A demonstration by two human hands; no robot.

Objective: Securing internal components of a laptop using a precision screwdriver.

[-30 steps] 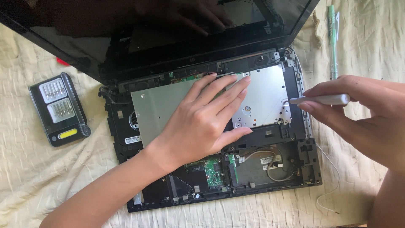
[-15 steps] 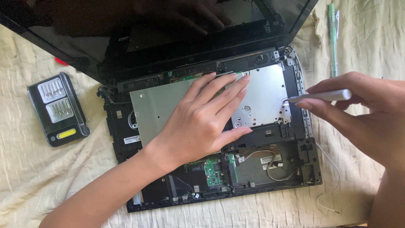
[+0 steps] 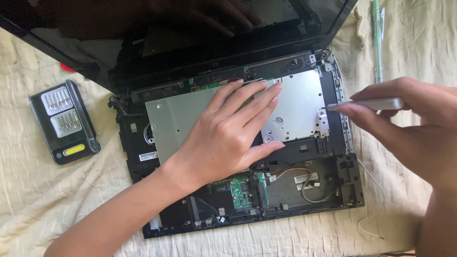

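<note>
Screwdriver (image 3: 376, 103) in right hand (image 3: 414, 128); left hand (image 3: 228, 138) flat on laptop (image 3: 304, 190).

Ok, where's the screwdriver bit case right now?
In the head view, the bit case lies on the cream cloth at far left, beside the opened laptop.

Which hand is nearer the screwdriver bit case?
Left. The left hand lies flat on the laptop's metal plate; the bit case sits further left. The right hand is far right.

Likely a home, makeshift repair spot: opened laptop (image 3: 238, 143) with bared metal plate and circuit board, laid on a wrinkled cream bedsheet (image 3: 47, 204) rather than a bench, beside a small screwdriver-bit case (image 3: 64, 121) and a green pen (image 3: 377, 40).
</note>
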